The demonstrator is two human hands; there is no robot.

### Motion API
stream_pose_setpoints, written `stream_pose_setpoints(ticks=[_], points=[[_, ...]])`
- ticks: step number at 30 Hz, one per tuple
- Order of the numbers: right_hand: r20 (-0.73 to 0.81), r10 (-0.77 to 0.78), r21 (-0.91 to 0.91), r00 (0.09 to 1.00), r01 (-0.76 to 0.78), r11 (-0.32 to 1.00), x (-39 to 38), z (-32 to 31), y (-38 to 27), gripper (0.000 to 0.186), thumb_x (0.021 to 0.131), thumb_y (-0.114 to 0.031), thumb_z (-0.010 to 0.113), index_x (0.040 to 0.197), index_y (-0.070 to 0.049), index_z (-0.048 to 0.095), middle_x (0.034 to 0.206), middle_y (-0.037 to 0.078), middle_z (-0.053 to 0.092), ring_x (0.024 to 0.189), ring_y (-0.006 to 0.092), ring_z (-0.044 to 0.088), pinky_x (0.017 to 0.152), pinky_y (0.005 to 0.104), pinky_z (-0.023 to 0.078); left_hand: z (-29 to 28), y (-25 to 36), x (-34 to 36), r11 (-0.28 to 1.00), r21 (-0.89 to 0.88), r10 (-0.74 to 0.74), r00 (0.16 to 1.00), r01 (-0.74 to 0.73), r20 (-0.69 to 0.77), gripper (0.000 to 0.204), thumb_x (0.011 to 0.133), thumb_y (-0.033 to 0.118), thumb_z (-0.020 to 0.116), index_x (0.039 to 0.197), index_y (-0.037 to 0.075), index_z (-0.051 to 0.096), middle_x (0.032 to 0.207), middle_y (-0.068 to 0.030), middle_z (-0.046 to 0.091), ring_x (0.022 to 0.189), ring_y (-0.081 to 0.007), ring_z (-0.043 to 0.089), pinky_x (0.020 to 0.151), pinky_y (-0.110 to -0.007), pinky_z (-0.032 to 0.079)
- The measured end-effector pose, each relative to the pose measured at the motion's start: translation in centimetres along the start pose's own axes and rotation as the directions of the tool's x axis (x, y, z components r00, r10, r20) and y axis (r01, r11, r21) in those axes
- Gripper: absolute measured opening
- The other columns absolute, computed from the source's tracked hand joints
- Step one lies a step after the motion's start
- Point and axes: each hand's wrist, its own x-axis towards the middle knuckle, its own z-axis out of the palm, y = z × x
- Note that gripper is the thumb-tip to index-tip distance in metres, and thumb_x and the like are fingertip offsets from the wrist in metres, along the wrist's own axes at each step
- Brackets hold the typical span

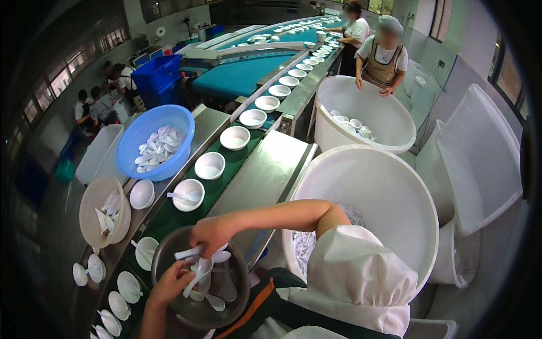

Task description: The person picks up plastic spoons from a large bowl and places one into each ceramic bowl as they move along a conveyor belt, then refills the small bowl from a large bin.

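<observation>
My right hand [212, 236] reaches over a grey metal basin [240, 299], fingers closed on white spoons; one spoon handle [189, 252] sticks out to the left. Low at the basin's left side, my left hand [172, 282] pinches a white spoon [199, 276] tilted over the basin. More loose white spoons [214, 302] lie inside the basin. On the green belt just beyond stands a white bowl [188, 202] with a spoon laid in it. Nearer me, another bowl [148, 251] on the belt also has a spoon.
A blue basin [189, 121] of spoons and a cream basin [86, 212] stand left of the green belt [164, 221]. Several white bowls line it. Large white tubs [395, 186] are on my right. A person in an apron [384, 62] stands at the far tub; others are farther off.
</observation>
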Motion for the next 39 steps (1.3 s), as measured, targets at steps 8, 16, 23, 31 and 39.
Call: stream_pose_setpoints(ticks=[8, 16, 23, 31, 39], points=[[-0.33, 0.285, 0.403, 0.9, -0.139, 0.904, -2.9, -3.6, 1.5, 0.018, 0.076, -0.019, 0.062, 0.082, -0.002, 0.061, 0.061, 0.006, 0.053, 0.058, 0.0093, 0.048, 0.052, 0.0281, 0.039, -1.0, -1.8, 0.4, 0.973, 0.21, 0.053, 0.982, -0.092, 0.182, 0.031, 0.089, 0.028, 0.053, 0.107, 0.003, 0.053, 0.101, -0.0077, 0.061, 0.098, -0.0159, 0.055, 0.086, -0.03, 0.042], [-0.665, 0.338, -0.189, 0.666, -0.588, 0.787, 4.8, -2.3, 14.2, 0.021, 0.072, -0.023, 0.061, 0.08, -0.004, 0.057, 0.072, 0.019, 0.061, 0.07, 0.0379, 0.058, 0.064, 0.0449, 0.046, 0.1, -0.6, -0.4, 0.53, 0.844, 0.1, 0.994, -0.081, 0.033, 0.04, 0.074, 0.041, 0.065, 0.092, 0.006, 0.056, 0.072, -0.0118, 0.062, 0.069, -0.027, 0.062, 0.063, -0.035, 0.046], [-0.736, 0.348, -0.149, 0.581, -0.64, 0.754, 5.2, -2.3, 14.1, 0.02, 0.071, -0.023, 0.06, 0.08, -0.005, 0.057, 0.071, 0.019, 0.06, 0.068, 0.0372, 0.059, 0.063, 0.0456, 0.047, -1.0, -1.6, -1.5, 0.871, 0.446, 0.165, 0.978, -0.205, 0.127, 0.02, 0.072, 0.02, 0.071, 0.08, 0.006, 0.059, 0.074, -0.0024, 0.059, 0.069, -0.0111, 0.055, 0.063, -0.026, 0.044], [-0.781, 0.432, -0.083, 0.451, -0.76, 0.644, 1.3, -3.3, 18.6, 0.019, 0.073, -0.02, 0.058, 0.081, -0.003, 0.058, 0.073, 0.02, 0.061, 0.071, 0.0378, 0.059, 0.065, 0.0465, 0.047, -0.2, -0.3, 0.5, 0.969, 0.18, 0.18, 0.983, -0.171, -0.035, 0.016, 0.076, 0.018, 0.07, 0.074, 0.006, 0.06, 0.07, 0.0037, 0.057, 0.062, -0.0019, 0.048, 0.055, -0.018, 0.038], [-0.86, 0.424, 0.047, 0.285, -0.782, 0.621, 0.2, -5.9, 22.6, 0.021, 0.077, -0.023, 0.06, 0.085, -0.004, 0.055, 0.077, 0.019, 0.062, 0.073, 0.0383, 0.059, 0.063, 0.0472, 0.046, 0.8, 2.2, 0.9, 0.976, 0.178, 0.14, 0.989, -0.129, -0.05, 0.02, 0.082, 0.024, 0.064, 0.074, 0.006, 0.063, 0.063, 0.0044, 0.056, 0.055, -0.0013, 0.045, 0.049, -0.017, 0.035]])
